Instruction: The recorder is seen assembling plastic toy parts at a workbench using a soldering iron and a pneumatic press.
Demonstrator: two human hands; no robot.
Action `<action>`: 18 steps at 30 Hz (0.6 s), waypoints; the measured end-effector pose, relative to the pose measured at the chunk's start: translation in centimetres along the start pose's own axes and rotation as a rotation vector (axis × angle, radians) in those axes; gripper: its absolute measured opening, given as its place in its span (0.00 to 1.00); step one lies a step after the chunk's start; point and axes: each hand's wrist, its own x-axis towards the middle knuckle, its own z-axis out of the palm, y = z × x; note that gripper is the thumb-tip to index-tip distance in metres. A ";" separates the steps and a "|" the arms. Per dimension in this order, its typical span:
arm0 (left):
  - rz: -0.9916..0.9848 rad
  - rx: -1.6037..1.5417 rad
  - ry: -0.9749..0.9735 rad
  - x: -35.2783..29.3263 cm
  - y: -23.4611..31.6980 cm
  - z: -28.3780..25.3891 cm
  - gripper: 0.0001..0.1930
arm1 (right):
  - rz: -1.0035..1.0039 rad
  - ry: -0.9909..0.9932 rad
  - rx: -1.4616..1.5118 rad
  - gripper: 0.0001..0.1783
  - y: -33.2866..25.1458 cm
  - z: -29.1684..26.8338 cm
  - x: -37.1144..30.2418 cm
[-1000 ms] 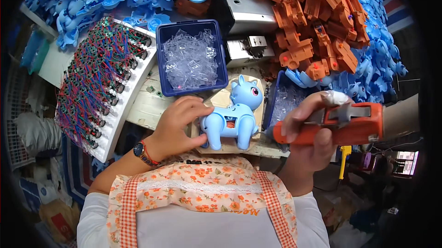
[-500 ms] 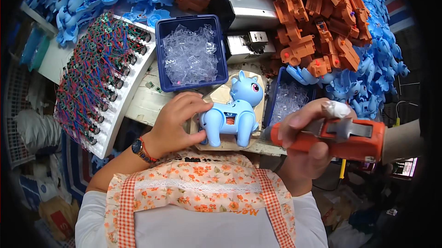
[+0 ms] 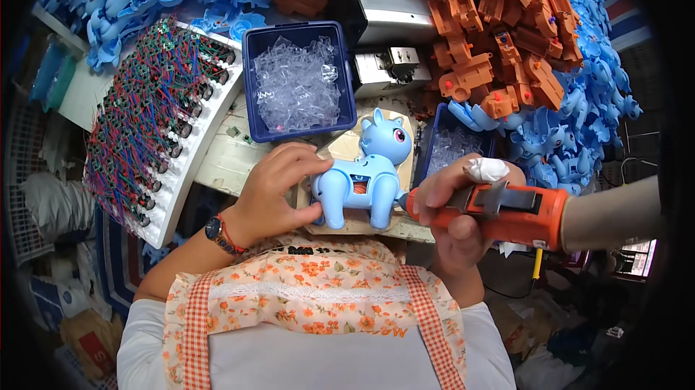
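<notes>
A light blue toy pony (image 3: pixel 384 140) lies on its side on a pale board (image 3: pixel 402 118), its head away from me. An opening in its body shows an orange part inside. My left hand (image 3: pixel 293 176) grips its rump, fingers above and thumb near the hind leg. My right hand (image 3: pixel 452 209) is wrapped round an orange electric screwdriver (image 3: pixel 517 212) with a dark lever on top, one finger bound in white. The screwdriver's tip meets the pony by the foreleg; the exact contact spot is too small to make out.
A dark blue bin (image 3: pixel 347 111) of clear plastic pieces stands behind my left hand. A white foam tray (image 3: pixel 190 173) of wired circuit boards lies left. Orange housings (image 3: pixel 470 75) and blue shells (image 3: pixel 579 122) pile up at right. A smaller bin (image 3: pixel 428 147) stands beside the pony.
My right hand has brought the screwdriver left, so its tip now reaches the pony's foreleg. My left hand and the pony have barely moved.
</notes>
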 end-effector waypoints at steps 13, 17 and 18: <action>0.005 -0.048 0.003 -0.4 -0.2 0.0 0.26 | -0.312 -0.051 0.140 0.16 1.3 -1.4 8.1; -0.020 -0.066 -0.015 -0.6 0.0 0.0 0.27 | -0.483 0.327 0.050 0.09 4.7 0.8 11.7; -0.020 -0.079 -0.012 -0.6 -0.2 0.2 0.26 | -0.507 0.319 -0.007 0.10 5.1 0.7 12.0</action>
